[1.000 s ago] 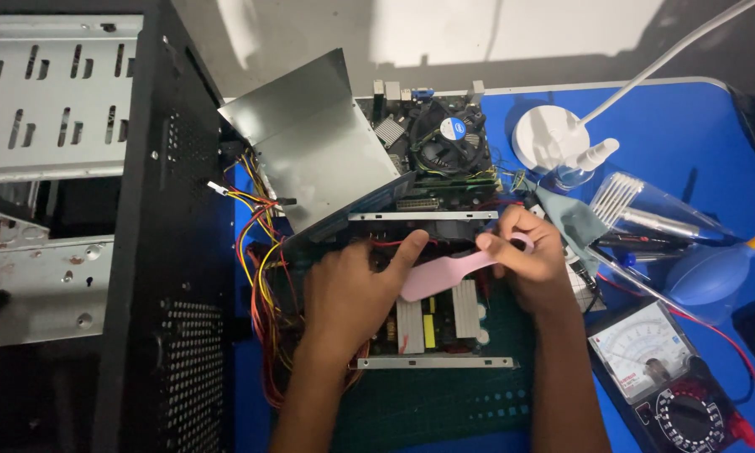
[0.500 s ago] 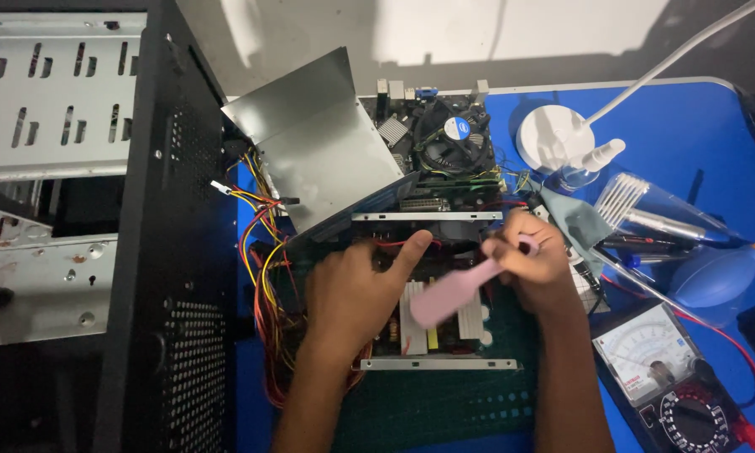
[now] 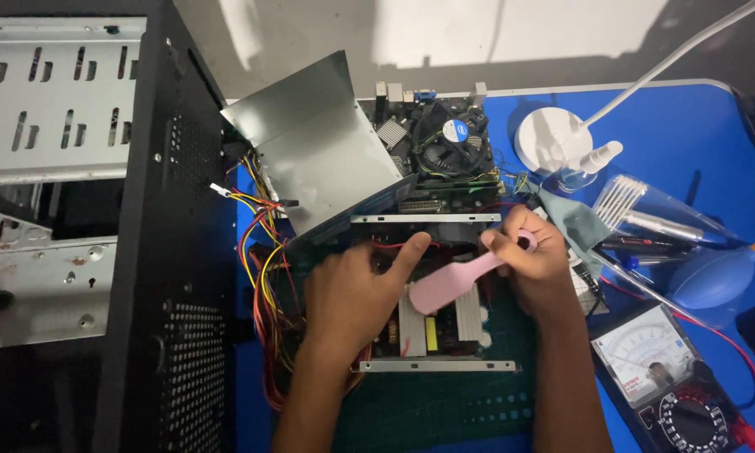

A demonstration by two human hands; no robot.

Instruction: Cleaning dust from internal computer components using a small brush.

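Step in hand, as I read it: brushing dust off the opened power supply unit with bare circuit board and aluminium heatsinks (image 3: pixel 432 323), which sits on the dark green cutting mat (image 3: pixel 444 411) at the centre of the blue table (image 3: pixel 696 126).

To do it well, my judgement:
- Short, light strokes along the heatsink fins, not across them.
- Keep fingers off the large capacitors and bare solder; they may hold charge.
- Sweep away from the bundle of red, yellow and black wires (image 3: pixel 264 277) on the left so bristles don't snag.
- Other hand holds the frame steady, pressure on metal edges only.

Hands:
- Right hand (image 3: pixel 532 268): fingers curled tight, pinching the handle end of the flat pink plastic brush (image 3: pixel 453 281). The brush angles down-left, its broad end over the heatsinks. Whether bristles touch the board, can't tell.
- Left hand (image 3: pixel 352 294): flat, fingers loosely together, palm down on the left part of the unit, index finger stretched toward the top rail. Grips nothing, just presses.

Around it: 1 bent grey sheet-metal cover (image 3: pixel 318 143) propped up-left, 1 motherboard with a round black cooler fan (image 3: pixel 449 151) just behind the unit, 1 analogue multimeter with white dial face (image 3: pixel 663 369) lower right, 1 black computer case (image 3: pixel 167 252) on the left.
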